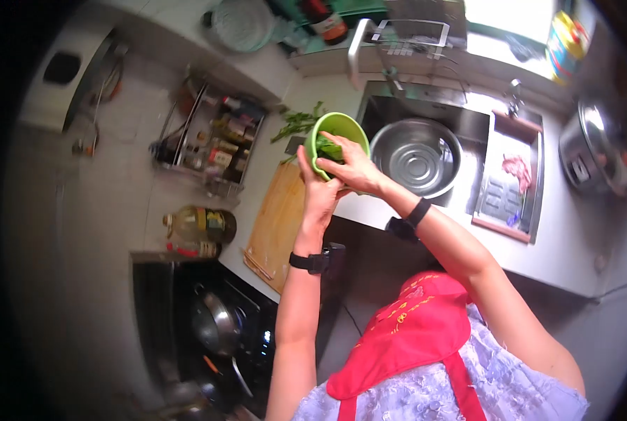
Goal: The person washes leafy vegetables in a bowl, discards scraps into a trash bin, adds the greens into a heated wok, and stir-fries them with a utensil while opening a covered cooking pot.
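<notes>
A green bowl (359, 126) is tilted above the counter beside the sink, with leafy greens (330, 149) inside. My left hand (317, 191) grips its near rim from below. My right hand (352, 165) reaches over the rim with its fingers on the greens; whether they pinch any is hard to make out. More green stalks (296, 125) lie on the counter just left of the bowl. Below the hands is a wooden cutting board (278, 217), partly covered by my left wrist.
A steel basin (420, 160) sits in the sink (471, 126), right of the bowl. Chopsticks (259, 264) lie at the board's lower edge. An oil bottle (200, 224) and a stove with a pan (215, 324) are at lower left. A steel cooker (594, 151) stands far right.
</notes>
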`<state>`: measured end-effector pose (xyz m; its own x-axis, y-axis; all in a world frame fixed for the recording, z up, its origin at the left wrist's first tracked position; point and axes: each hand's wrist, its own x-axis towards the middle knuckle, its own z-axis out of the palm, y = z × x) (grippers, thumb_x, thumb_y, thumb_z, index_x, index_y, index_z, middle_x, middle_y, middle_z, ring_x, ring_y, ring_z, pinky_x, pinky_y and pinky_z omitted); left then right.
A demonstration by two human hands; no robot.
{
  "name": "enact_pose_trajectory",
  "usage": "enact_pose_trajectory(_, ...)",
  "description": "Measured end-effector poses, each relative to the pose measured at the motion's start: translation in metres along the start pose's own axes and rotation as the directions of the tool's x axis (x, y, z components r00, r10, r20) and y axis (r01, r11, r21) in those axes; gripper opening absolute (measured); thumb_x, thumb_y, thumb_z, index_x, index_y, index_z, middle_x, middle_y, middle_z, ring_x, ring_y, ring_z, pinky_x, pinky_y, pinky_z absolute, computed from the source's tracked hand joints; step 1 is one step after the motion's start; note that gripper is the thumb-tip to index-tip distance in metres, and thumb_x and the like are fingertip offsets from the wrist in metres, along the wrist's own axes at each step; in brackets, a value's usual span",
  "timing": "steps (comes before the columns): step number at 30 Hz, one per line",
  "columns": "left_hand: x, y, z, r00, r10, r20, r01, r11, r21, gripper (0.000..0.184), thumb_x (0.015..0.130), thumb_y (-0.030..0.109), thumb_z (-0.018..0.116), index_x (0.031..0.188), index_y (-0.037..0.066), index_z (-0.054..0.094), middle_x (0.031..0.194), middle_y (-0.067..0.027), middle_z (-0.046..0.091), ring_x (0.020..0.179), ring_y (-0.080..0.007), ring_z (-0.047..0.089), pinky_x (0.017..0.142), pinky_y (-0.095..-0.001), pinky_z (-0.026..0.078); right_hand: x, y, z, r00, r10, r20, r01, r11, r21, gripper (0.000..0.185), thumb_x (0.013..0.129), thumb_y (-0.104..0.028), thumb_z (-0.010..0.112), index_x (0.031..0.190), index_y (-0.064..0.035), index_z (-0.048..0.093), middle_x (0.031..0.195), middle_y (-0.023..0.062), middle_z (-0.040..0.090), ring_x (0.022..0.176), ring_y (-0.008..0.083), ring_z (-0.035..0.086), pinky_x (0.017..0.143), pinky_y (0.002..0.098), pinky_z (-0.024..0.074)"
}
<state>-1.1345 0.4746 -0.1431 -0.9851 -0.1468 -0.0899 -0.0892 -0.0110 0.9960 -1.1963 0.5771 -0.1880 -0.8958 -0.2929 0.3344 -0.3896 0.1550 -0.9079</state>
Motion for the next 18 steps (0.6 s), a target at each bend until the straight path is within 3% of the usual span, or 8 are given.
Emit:
enact_pose_trajectory(2,0.021,-0.009,0.0,0.987,0.144,0.07,-0.155,0.971,0.184,0.111,0.074,-0.005,0.072,0.152,0.019,-0.004,0.145,-0.0193,0.02,0.129,-0.037,0.04,0.094,-0.04,0.054,0.005,0.008,0.002,0.998,0.042,-0.056,-0.019,0.934,0.356,0.071,0.084,-0.042,0.064,0.142,-0.005,0.043,0.136,0.0232,0.049,0.126,0.0374,0.046,0.108,0.0416,0.0355)
enact_pose_trajectory(6,0.032,0.011,0.025,0.982,0.162,0.101,-0.189,0.734,0.653,0.118,0.069,-0.002,0.074,0.152,0.016,-0.008,0.145,-0.0255,0.012,0.136,-0.039,0.023,0.1,-0.0432,0.047,0.001,0.018,-0.005,0.989,0.139,-0.053,-0.044,0.614,0.788,0.059,0.089,-0.02,0.061,0.142,-0.0036,0.042,0.135,0.0158,0.051,0.126,0.0265,0.049,0.106,0.0352,0.0378)
enact_pose_trajectory(7,0.03,0.015,0.035,0.977,0.17,0.127,-0.205,0.607,0.768,0.116,0.07,-0.006,0.066,0.152,0.015,-0.013,0.141,-0.0287,0.012,0.129,-0.042,0.034,0.099,-0.0433,0.047,-0.006,0.012,-0.014,0.987,0.156,0.036,-0.107,0.472,0.875,0.051,0.093,-0.016,0.056,0.141,-0.0047,0.043,0.135,0.0094,0.053,0.125,0.0216,0.05,0.106,0.0331,0.0382)
enact_pose_trajectory(8,0.03,0.019,0.042,0.978,0.143,0.154,-0.208,0.558,0.803,0.116,0.069,-0.007,0.064,0.151,0.015,-0.015,0.141,-0.0303,0.011,0.126,-0.0434,0.037,0.098,-0.0431,0.047,-0.014,0.006,-0.023,0.978,0.188,0.093,-0.156,0.351,0.923,0.046,0.097,-0.016,0.053,0.141,-0.0063,0.045,0.135,0.0047,0.053,0.122,0.0174,0.051,0.105,0.0315,0.039)
enact_pose_trajectory(11,0.033,0.026,0.065,0.974,0.075,0.216,-0.227,0.447,0.865,0.116,0.067,-0.009,0.056,0.15,0.016,-0.021,0.14,-0.0379,0.006,0.111,-0.0495,0.053,0.095,-0.0433,0.049,-0.023,0.007,-0.034,0.97,0.238,0.05,-0.118,0.279,0.953,0.041,0.1,-0.02,0.051,0.139,-0.0072,0.047,0.133,0.0044,0.055,0.12,0.0157,0.053,0.103,0.0312,0.0414)
enact_pose_trajectory(15,0.04,0.021,0.087,0.962,0.09,0.256,-0.272,0.364,0.891,0.115,0.07,-0.007,0.057,0.15,0.015,-0.023,0.142,-0.0401,0.001,0.113,-0.0486,0.053,0.093,-0.0429,0.05,-0.024,0.017,-0.047,0.98,0.191,-0.048,-0.001,0.249,0.969,0.042,0.098,-0.021,0.052,0.138,-0.0061,0.048,0.132,0.0081,0.056,0.115,0.0169,0.056,0.097,0.0321,0.045)
enact_pose_trajectory(17,0.035,0.031,0.109,0.976,0.029,0.214,-0.208,0.391,0.896,0.112,0.072,-0.006,0.057,0.15,0.013,-0.021,0.142,-0.0383,0.005,0.121,-0.0459,0.047,0.096,-0.0413,0.048,-0.019,0.033,-0.04,0.984,0.162,-0.068,0.046,0.133,0.99,0.041,0.099,-0.02,0.051,0.138,-0.0063,0.048,0.133,0.0067,0.056,0.117,0.0163,0.055,0.099,0.0319,0.0448)
enact_pose_trajectory(18,0.036,0.029,0.113,0.973,0.039,0.227,-0.226,0.358,0.906,0.113,0.072,-0.004,0.058,0.149,0.015,-0.023,0.142,-0.0409,0.002,0.112,-0.0488,0.051,0.093,-0.043,0.05,-0.018,0.035,-0.042,0.986,0.147,-0.076,0.066,0.075,0.995,0.04,0.1,-0.019,0.051,0.138,-0.0064,0.048,0.133,0.006,0.055,0.118,0.016,0.055,0.1,0.0318,0.0447)
